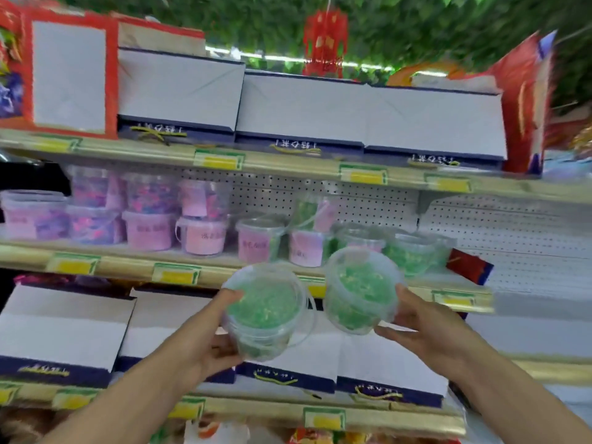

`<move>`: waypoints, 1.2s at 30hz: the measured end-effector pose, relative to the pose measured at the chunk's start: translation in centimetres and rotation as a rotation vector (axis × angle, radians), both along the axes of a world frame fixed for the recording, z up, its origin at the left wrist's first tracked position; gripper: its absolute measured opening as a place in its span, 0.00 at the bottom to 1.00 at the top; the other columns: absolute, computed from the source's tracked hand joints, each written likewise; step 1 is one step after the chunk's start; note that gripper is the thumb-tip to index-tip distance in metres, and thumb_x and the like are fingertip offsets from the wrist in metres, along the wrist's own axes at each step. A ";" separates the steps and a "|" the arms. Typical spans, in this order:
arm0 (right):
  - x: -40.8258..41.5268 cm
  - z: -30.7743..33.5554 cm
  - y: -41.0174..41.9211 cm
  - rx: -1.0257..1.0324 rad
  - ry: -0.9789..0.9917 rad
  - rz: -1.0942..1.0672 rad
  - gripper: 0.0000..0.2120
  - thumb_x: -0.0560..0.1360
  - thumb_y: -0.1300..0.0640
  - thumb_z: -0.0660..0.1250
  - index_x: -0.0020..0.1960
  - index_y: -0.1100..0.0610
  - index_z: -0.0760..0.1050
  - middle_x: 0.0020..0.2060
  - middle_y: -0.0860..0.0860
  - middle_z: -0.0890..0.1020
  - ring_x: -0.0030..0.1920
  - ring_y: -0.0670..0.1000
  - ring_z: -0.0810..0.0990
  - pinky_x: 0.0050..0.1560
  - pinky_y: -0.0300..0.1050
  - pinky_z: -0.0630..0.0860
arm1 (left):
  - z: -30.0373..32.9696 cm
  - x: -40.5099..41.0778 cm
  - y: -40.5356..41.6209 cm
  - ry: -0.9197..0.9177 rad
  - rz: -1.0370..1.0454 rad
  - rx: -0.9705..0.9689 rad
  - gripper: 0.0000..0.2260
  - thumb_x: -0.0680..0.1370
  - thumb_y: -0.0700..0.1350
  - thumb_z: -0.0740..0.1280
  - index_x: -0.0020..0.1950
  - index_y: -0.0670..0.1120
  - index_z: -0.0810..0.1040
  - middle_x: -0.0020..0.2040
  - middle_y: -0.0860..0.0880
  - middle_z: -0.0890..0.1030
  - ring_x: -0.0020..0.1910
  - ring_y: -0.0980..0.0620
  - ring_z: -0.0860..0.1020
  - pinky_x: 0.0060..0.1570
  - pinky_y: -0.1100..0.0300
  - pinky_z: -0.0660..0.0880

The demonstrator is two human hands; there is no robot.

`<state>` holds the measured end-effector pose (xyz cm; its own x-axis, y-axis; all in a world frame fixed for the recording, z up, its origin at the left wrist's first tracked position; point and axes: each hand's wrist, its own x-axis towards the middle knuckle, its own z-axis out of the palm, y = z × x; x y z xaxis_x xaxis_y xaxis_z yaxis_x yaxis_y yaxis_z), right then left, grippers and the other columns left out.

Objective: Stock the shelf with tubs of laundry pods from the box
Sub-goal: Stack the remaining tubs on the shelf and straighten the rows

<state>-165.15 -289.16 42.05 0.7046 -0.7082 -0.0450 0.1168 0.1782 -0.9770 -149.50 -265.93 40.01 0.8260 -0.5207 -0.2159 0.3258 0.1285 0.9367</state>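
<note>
Shelf (224,270) part-stocked, right end bare; left hand (217,341) and right hand (426,325) fingers each grip a green tub: left tub (266,312), right tub (360,290).

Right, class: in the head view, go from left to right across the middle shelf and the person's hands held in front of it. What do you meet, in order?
Purple and pink tubs → pink-labelled tubs → left hand → left green tub → right green tub → right hand → red packet.
</note>
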 end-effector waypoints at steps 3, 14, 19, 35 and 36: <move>-0.3 1.6 -2.1 0.019 0.009 -0.038 0.16 0.77 0.53 0.64 0.45 0.68 0.75 0.45 0.62 0.76 0.47 0.61 0.77 0.35 0.47 0.82 | 1.5 0.2 -1.9 -0.029 -0.016 -0.007 0.12 0.74 0.51 0.67 0.41 0.43 0.72 0.42 0.38 0.77 0.40 0.41 0.77 0.40 0.51 0.76; 5.4 9.1 -8.8 -0.026 -0.047 -0.119 0.13 0.79 0.53 0.61 0.58 0.61 0.69 0.54 0.55 0.71 0.56 0.57 0.72 0.58 0.55 0.75 | 4.1 2.1 -6.8 -0.056 0.056 0.019 0.15 0.73 0.52 0.69 0.49 0.41 0.74 0.45 0.38 0.77 0.45 0.41 0.77 0.52 0.47 0.75; 8.6 9.8 -10.1 -0.051 0.002 -0.061 0.14 0.79 0.55 0.61 0.62 0.61 0.70 0.51 0.55 0.75 0.52 0.59 0.74 0.62 0.57 0.72 | 4.7 3.2 -7.2 -0.066 0.097 0.036 0.16 0.73 0.53 0.68 0.51 0.42 0.74 0.47 0.38 0.78 0.47 0.40 0.77 0.49 0.48 0.76; 13.5 4.5 -6.8 -0.987 0.345 -0.367 0.34 0.74 0.54 0.67 0.74 0.58 0.54 0.71 0.60 0.57 0.72 0.60 0.57 0.71 0.54 0.59 | 6.4 8.7 -6.1 -0.058 0.079 0.061 0.18 0.73 0.52 0.68 0.54 0.41 0.73 0.48 0.38 0.77 0.47 0.40 0.78 0.44 0.48 0.78; 13.2 4.3 -5.6 -1.039 0.237 -0.348 0.33 0.73 0.56 0.68 0.73 0.56 0.56 0.70 0.57 0.59 0.71 0.57 0.58 0.70 0.51 0.60 | 6.6 9.0 -6.1 -0.050 0.072 0.053 0.18 0.73 0.52 0.68 0.56 0.41 0.73 0.48 0.38 0.77 0.47 0.40 0.77 0.44 0.47 0.79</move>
